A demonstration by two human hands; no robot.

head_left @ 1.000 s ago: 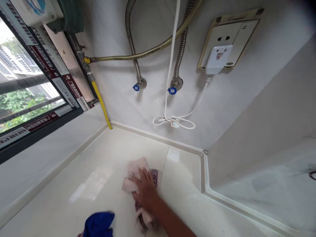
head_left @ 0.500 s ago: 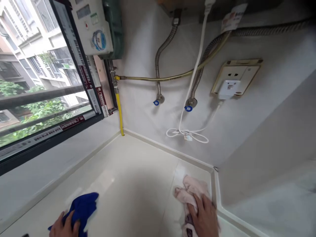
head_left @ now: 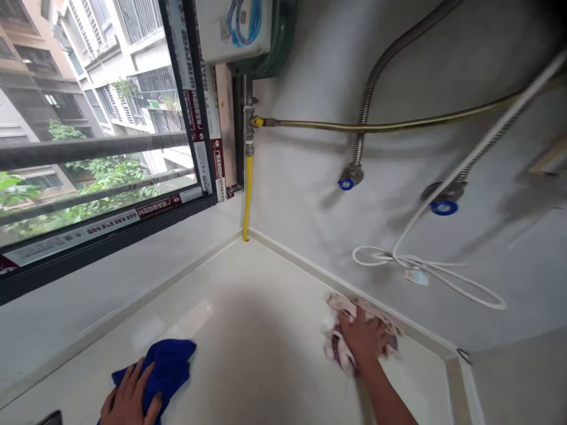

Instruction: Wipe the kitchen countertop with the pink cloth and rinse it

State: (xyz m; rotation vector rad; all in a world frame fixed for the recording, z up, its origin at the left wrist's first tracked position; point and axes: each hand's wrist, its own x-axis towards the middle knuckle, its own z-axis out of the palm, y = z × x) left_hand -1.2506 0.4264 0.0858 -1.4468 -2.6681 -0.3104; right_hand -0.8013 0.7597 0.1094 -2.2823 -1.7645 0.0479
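At the lower left, a crumpled blue cloth [head_left: 166, 366] lies on the pale glossy surface. My left hand [head_left: 130, 395] rests over its near side, closed on the fabric, with the thumb to the right. A bunched pale pink cloth [head_left: 340, 302] with dark patches is pressed down near the back wall's edge strip. Over it, my right hand [head_left: 365, 336] is closed on the cloth, its fingers slightly blurred. The palm sides of both hands are hidden.
A window frame [head_left: 195, 203] borders the left side. On the back wall are a yellow pipe [head_left: 248, 198], a brass-coloured gas hose [head_left: 319, 125], blue-marked valves [head_left: 348, 182] and a looped white cable [head_left: 460, 283]. A raised edge strip [head_left: 292, 260] runs along the wall.
My right hand has pushed the pink cloth away from me, up to the wall's edge strip. The view has turned and come closer to the corner. My left hand stays on the blue cloth.
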